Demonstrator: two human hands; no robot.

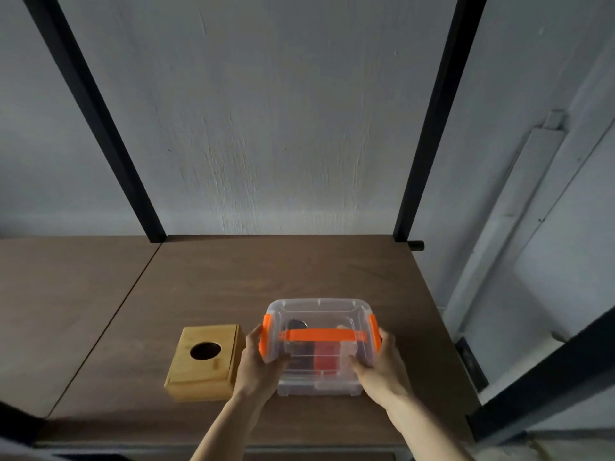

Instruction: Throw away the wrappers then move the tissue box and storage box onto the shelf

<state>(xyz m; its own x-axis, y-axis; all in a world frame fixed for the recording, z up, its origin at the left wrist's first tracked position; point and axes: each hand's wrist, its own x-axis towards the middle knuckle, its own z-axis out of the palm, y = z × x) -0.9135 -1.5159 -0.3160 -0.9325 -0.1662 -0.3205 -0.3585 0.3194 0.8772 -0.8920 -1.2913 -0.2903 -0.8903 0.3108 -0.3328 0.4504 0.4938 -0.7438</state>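
Note:
A clear plastic storage box with an orange handle and orange side clips sits on the brown wooden shelf. Dark and red items show through its lid. My left hand grips its left side by the clip, and my right hand grips its right side. Just left of it stands the wooden tissue box with a round hole in its top, close to my left wrist but apart from the storage box. No wrappers are in view.
Two black metal uprights rise from the shelf's back edge against a grey wall. A seam splits the shelf board on the left. Another black frame bar crosses at the right, past the shelf's right edge.

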